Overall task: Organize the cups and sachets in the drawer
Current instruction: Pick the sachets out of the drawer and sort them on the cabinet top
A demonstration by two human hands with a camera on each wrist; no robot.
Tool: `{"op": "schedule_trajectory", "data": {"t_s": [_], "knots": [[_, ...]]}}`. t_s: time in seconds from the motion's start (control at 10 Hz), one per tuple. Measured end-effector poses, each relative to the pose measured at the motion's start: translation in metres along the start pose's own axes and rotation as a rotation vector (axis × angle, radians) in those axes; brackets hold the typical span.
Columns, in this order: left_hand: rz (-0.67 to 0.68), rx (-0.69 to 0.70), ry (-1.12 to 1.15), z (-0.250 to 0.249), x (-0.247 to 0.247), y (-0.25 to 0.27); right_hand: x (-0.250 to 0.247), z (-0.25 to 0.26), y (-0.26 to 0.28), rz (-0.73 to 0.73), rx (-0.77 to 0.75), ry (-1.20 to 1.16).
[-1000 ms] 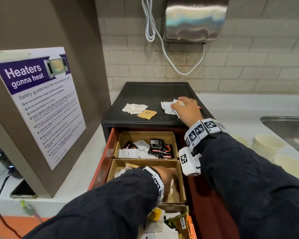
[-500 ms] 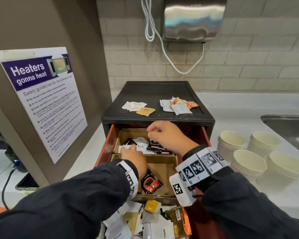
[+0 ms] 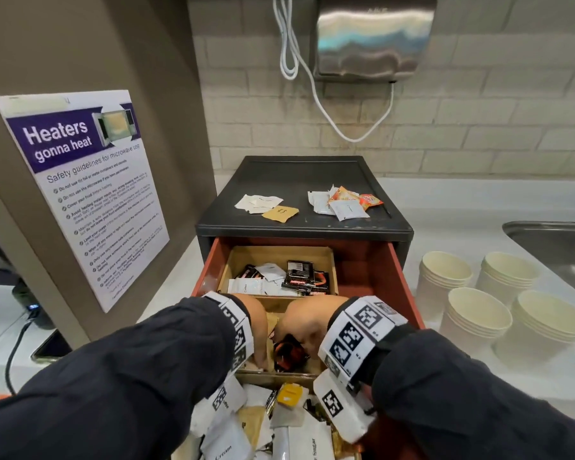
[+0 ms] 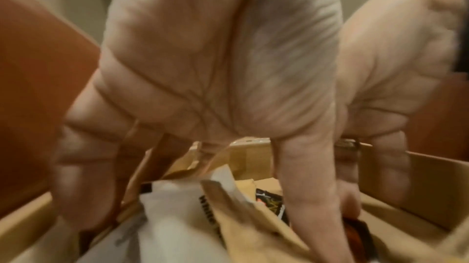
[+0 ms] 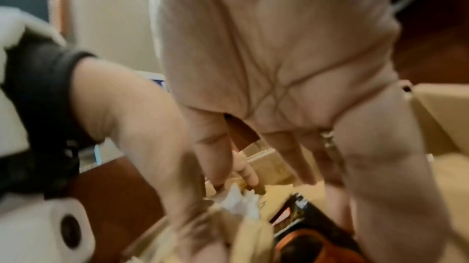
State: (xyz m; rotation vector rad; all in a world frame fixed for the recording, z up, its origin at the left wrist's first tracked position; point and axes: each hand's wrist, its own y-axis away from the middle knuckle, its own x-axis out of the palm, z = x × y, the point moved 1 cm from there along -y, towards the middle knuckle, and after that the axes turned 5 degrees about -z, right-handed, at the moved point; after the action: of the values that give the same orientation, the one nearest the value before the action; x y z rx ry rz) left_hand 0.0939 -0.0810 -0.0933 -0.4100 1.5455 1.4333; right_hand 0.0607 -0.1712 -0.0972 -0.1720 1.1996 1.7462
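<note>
Both hands down in drawer, middle compartment: left hand fingers spread loose over sachets; right hand beside black-orange sachet, grip impossible to tell.

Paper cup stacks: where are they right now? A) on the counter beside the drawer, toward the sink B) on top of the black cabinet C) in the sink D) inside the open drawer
A: four paper cup stacks stand on the white counter between the open drawer and the sink.
</note>
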Motion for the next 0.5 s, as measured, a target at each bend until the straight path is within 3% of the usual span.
{"op": "schedule_trajectory", "data": {"t_s": [0.1, 0.2, 0.3, 0.4, 0.5], "knots": [[0.008, -0.044, 0.144, 0.004, -0.001, -0.005, -0.004, 0.001, 0.004, 0.016, 0.065, -0.11], [-0.002, -0.065, 0.227, 0.006, 0.003, -0.003, -0.012, 0.004, 0.012, -0.092, 0.118, -0.066], [0.044, -0.038, 0.541, 0.015, 0.009, -0.002, -0.008, 0.005, 0.011, -0.062, 0.076, -0.082], [0.082, -0.065, 0.791, 0.03, 0.02, -0.046, 0.001, 0.004, 0.009, -0.052, 0.049, -0.108], [-0.072, -0.137, 0.878, 0.032, 0.011, -0.041, 0.0, 0.006, 0.015, -0.059, 0.111, -0.062]]}}
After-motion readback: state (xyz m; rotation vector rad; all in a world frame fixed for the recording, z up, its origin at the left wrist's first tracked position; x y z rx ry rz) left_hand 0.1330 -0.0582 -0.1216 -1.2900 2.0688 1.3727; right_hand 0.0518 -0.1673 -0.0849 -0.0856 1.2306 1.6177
